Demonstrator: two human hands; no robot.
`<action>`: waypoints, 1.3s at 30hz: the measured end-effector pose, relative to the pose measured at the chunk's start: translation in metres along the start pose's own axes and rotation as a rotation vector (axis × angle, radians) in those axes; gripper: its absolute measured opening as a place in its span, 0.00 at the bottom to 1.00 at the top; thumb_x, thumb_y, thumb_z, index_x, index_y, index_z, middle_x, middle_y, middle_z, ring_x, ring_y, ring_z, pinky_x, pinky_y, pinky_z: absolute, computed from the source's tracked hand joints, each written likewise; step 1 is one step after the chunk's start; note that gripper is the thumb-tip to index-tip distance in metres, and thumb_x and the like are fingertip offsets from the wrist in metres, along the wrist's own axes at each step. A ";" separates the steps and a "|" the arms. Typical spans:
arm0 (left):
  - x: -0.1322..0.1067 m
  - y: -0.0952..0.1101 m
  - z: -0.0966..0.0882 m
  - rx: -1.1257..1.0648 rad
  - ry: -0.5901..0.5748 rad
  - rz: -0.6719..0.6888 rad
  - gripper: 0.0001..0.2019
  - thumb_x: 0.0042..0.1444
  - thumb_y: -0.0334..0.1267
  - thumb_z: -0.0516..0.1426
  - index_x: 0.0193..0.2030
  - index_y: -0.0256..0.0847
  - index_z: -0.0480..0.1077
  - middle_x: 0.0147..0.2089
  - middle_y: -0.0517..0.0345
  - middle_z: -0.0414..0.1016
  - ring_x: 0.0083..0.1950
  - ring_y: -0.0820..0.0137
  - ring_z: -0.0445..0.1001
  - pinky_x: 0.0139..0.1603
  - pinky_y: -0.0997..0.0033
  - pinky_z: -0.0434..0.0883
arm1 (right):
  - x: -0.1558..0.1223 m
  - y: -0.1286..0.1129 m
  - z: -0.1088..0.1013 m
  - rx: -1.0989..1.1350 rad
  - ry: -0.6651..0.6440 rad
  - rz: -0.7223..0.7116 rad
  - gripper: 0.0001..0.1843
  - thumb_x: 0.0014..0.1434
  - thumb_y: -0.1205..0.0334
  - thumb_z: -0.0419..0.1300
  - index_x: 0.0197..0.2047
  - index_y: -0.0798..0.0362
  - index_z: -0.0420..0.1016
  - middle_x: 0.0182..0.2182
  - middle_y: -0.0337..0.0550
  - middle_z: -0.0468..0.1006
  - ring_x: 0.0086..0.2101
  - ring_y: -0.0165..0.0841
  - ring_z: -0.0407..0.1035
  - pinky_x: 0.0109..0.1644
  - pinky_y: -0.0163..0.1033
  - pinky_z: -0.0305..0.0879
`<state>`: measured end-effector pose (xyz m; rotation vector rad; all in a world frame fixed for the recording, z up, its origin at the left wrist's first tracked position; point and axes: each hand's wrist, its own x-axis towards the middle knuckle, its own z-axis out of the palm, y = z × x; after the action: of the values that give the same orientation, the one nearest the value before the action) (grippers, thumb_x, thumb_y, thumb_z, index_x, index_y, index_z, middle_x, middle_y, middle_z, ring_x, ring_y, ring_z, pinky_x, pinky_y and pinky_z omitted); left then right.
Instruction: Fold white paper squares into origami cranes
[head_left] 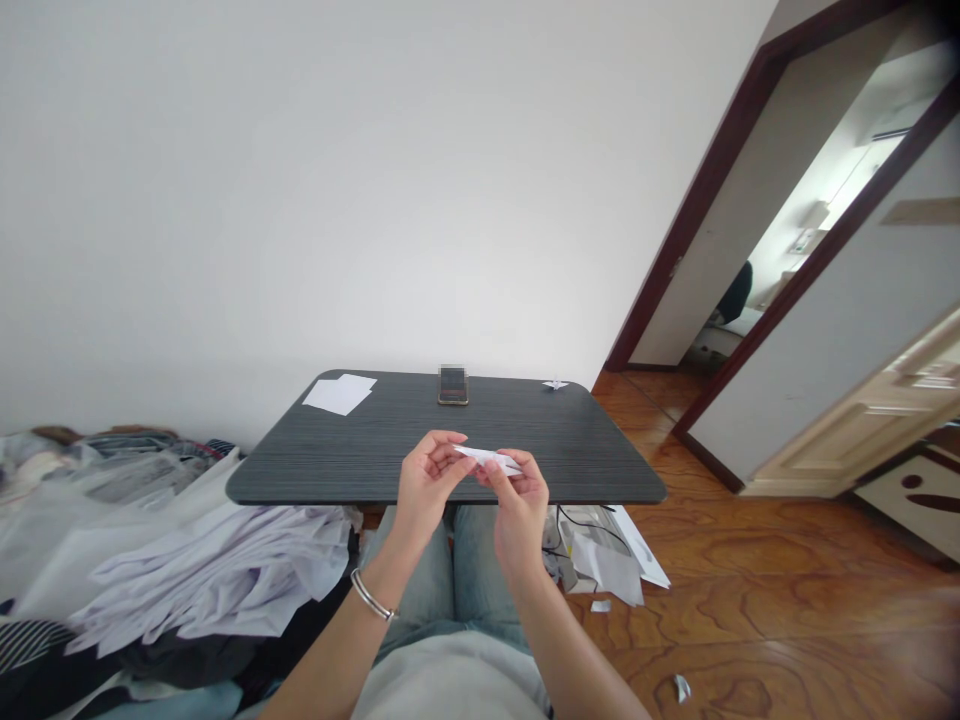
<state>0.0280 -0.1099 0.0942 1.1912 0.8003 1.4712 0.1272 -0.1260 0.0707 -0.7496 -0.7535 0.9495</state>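
Observation:
A narrow piece of folded white paper [480, 455] is held above the front part of the dark table. My left hand [431, 478] pinches its left part between thumb and fingers, with a silver bracelet on that wrist. On the other end, my right hand [519, 490] grips the paper, its thumb pressed on top. Fingers cover parts of the folds, so the exact shape is hard to make out. At the back right corner of the table sits a small folded white paper figure [555, 384], perhaps a crane.
White paper sheets [339, 394] lie at the back left of the dark table [360, 460]. A phone [453, 386] stands at the back by the wall. Piled cloth [225, 570] fills the left side. Papers and cables in a box [592, 560] are below right.

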 end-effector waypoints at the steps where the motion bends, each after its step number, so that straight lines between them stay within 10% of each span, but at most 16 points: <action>1: 0.000 0.000 0.000 -0.002 0.013 0.015 0.14 0.42 0.34 0.64 0.37 0.38 0.68 0.28 0.62 0.73 0.30 0.75 0.73 0.34 0.76 0.70 | 0.000 0.001 0.000 0.009 -0.022 0.024 0.11 0.47 0.60 0.66 0.31 0.54 0.69 0.24 0.37 0.75 0.25 0.28 0.69 0.34 0.36 0.66; 20: 0.000 -0.003 -0.005 0.165 -0.037 -0.022 0.10 0.46 0.39 0.62 0.32 0.35 0.74 0.26 0.56 0.76 0.27 0.72 0.73 0.27 0.75 0.67 | 0.004 0.004 -0.010 -0.141 -0.130 -0.016 0.13 0.53 0.57 0.59 0.21 0.54 0.69 0.18 0.33 0.61 0.23 0.27 0.55 0.29 0.33 0.54; 25: -0.002 0.004 -0.007 0.353 -0.071 0.054 0.07 0.47 0.38 0.62 0.31 0.37 0.76 0.29 0.55 0.78 0.30 0.70 0.74 0.29 0.75 0.67 | 0.014 -0.005 -0.014 -0.132 -0.081 -0.046 0.09 0.52 0.57 0.61 0.34 0.53 0.74 0.21 0.34 0.66 0.22 0.26 0.56 0.26 0.32 0.53; 39: -0.004 0.006 -0.010 0.550 -0.108 0.096 0.07 0.49 0.38 0.61 0.32 0.37 0.77 0.32 0.54 0.79 0.31 0.70 0.74 0.30 0.76 0.68 | 0.019 -0.011 -0.019 -0.166 -0.188 0.045 0.10 0.47 0.57 0.65 0.24 0.56 0.76 0.17 0.37 0.73 0.18 0.25 0.62 0.23 0.32 0.60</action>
<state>0.0167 -0.1144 0.0961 1.7226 1.1267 1.2844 0.1547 -0.1176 0.0740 -0.8319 -0.9925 1.0163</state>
